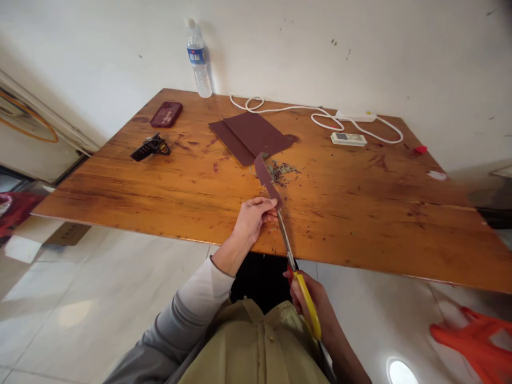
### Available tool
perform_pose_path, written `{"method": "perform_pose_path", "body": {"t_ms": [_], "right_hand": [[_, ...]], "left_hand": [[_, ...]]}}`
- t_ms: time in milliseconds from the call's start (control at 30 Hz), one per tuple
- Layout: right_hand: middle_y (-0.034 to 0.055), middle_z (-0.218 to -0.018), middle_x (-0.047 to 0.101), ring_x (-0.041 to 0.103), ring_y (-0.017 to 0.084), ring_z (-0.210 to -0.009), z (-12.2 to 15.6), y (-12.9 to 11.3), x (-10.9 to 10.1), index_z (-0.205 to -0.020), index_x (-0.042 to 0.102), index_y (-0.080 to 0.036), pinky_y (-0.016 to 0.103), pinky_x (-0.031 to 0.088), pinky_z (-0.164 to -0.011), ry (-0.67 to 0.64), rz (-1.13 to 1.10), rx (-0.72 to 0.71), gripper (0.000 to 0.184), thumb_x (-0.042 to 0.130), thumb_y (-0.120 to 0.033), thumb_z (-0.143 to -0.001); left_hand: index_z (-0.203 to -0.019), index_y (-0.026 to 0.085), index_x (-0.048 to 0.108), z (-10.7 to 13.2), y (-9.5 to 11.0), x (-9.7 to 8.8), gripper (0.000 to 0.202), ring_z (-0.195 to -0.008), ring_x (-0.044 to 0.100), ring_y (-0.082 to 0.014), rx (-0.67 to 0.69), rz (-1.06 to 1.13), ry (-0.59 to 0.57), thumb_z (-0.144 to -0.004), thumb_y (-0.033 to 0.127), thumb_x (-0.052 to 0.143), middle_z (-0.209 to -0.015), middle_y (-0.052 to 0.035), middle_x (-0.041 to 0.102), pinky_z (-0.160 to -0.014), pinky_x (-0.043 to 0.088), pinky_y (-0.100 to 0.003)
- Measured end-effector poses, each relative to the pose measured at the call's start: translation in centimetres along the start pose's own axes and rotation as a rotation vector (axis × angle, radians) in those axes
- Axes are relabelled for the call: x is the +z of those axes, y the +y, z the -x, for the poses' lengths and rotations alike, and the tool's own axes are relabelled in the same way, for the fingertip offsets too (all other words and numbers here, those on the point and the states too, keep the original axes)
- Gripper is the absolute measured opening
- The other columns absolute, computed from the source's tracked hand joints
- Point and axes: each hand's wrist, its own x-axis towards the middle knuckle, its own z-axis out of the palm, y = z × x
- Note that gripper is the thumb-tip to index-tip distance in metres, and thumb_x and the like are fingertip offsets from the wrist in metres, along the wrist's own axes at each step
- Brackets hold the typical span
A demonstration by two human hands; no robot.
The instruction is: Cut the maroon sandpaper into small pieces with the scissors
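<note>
Between thumb and fingers, my left hand (256, 216) pinches the near end of a narrow maroon strip of sandpaper (264, 173), whose far end curls up over the table. My right hand (310, 293) is wrapped round the yellow and red handles of a pair of scissors (306, 301). The long blades reach up to the strip's near end, beside my left fingertips. Behind the strip lie two overlapping maroon sheets (256, 136), flat on the wood. A small heap of dark and greenish clippings (282, 172) is scattered right by the strip.
On the wooden table (180, 197) lie a phone (167, 114) and a black clamp (151, 148) at left. A water bottle (198, 61) stands at the back against the wall. A white cable (288, 108), a power strip (356, 116) and a remote (349, 139) lie at back right.
</note>
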Motion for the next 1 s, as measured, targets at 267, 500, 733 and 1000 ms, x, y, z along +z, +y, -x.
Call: {"method": "perform_pose_path", "body": {"t_ms": [267, 500, 733, 1000], "right_hand": [[-0.009, -0.045, 0.04, 0.03, 0.009, -0.04, -0.1, -1.4, 1.3, -0.092, 0.066, -0.016, 0.021, 0.029, -0.038, 0.046, -0.061, 0.026, 0.055, 0.064, -0.07, -0.08], [-0.0098, -0.045, 0.038, 0.029, 0.009, -0.039, -0.1, -1.8, 1.7, -0.089, 0.065, -0.017, 0.021, 0.029, -0.037, 0.066, -0.065, 0.077, 0.056, 0.066, -0.071, -0.075], [-0.0106, -0.046, 0.037, 0.029, 0.009, -0.039, 0.1, -1.6, 1.8, -0.09, 0.064, -0.017, 0.02, 0.027, -0.036, 0.069, -0.109, 0.111, 0.056, 0.067, -0.071, -0.075], [-0.0114, -0.046, 0.034, 0.027, 0.008, -0.038, -0.1, -0.6, 2.2, -0.088, 0.063, -0.018, 0.019, 0.023, -0.035, 0.082, -0.141, 0.111, 0.056, 0.068, -0.072, -0.075]], "left_hand": [[-0.061, 0.012, 0.064, 0.0, 0.0, 0.0, 0.021, -0.049, 0.056, -0.0086, -0.004, -0.013, 0.013, -0.065, 0.023, 0.082, -0.055, -0.0003, 0.06, -0.053, 0.05, -0.022], [-0.062, 0.012, 0.065, 0.0, 0.0, 0.0, 0.021, -0.049, 0.056, -0.0086, 0.012, -0.008, 0.011, -0.063, 0.022, 0.083, -0.057, 0.0001, 0.06, -0.053, 0.05, -0.023], [-0.061, 0.012, 0.065, 0.0, 0.1, 0.1, 0.02, -0.048, 0.056, -0.008, 0.01, -0.006, 0.02, -0.064, 0.021, 0.083, -0.055, 0.0001, 0.06, -0.053, 0.05, -0.021], [-0.06, 0.012, 0.063, 0.1, 0.1, 0.3, 0.024, -0.046, 0.056, -0.0069, 0.013, -0.012, 0.032, -0.065, 0.021, 0.084, -0.056, 0.0007, 0.06, -0.051, 0.05, -0.02]]}}
